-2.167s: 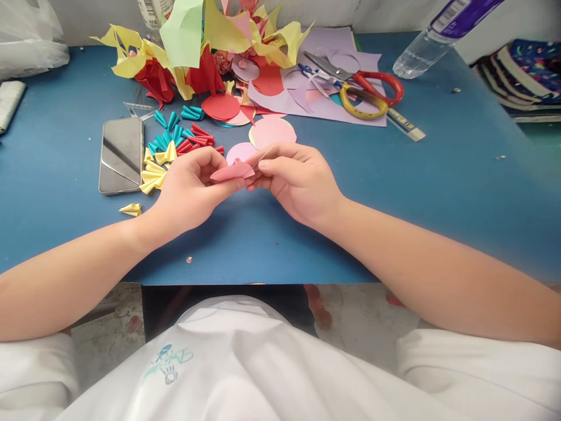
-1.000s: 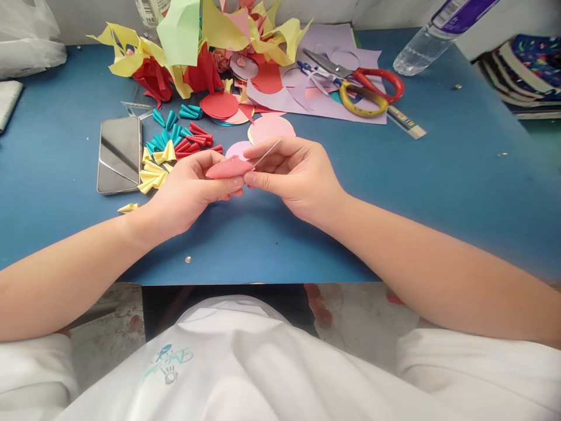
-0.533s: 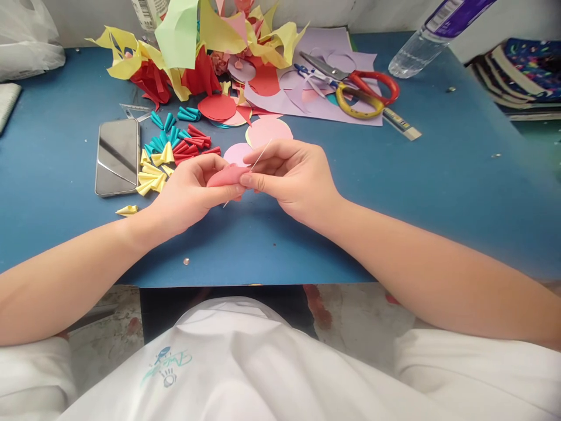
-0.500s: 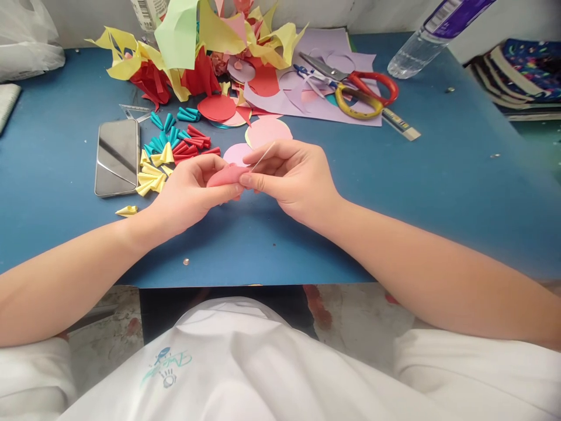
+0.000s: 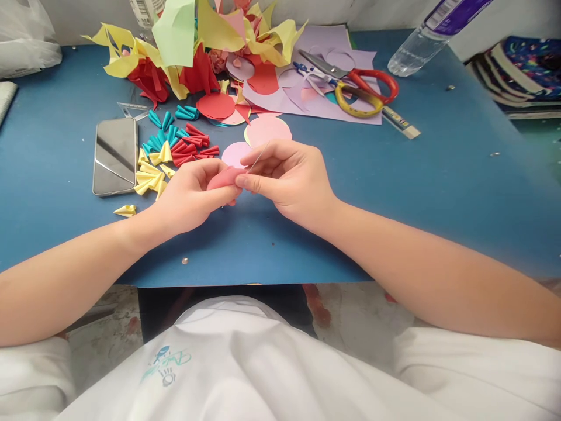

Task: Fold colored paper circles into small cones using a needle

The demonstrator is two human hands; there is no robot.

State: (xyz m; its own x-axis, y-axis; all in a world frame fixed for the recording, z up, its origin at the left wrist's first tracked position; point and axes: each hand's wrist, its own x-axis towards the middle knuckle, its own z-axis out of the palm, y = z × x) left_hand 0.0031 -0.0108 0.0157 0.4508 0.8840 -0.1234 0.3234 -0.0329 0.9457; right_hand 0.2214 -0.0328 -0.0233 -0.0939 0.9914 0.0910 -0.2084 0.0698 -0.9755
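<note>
My left hand [image 5: 188, 196] pinches a curled piece of pink paper [image 5: 221, 178] between thumb and fingers, just above the table's front half. From the other side, the thumb and fingers of my right hand [image 5: 291, 178] close on the same paper's right edge. A thin, needle-like stick [image 5: 258, 156] slants up out of the paper, between my right thumb and index finger. Its lower part is mostly hidden by the paper and fingers. Right behind my hands lie a lilac paper circle [image 5: 234, 154] and a stack of pale pink circles [image 5: 269, 131].
Small rolled cones in yellow [image 5: 149, 177], red [image 5: 193, 142] and teal [image 5: 164, 136] lie left, beside a phone [image 5: 115, 156]. Crumpled paper scraps [image 5: 175, 44] pile up behind. Scissors [image 5: 359, 88] rest on purple paper [image 5: 272, 105]; a bottle [image 5: 416, 49] stands back right.
The right fingers and thumb have shifted slightly left along the paper, and the thin stick has tilted a little. Both hands keep their hold; the things on the table lie as before.
</note>
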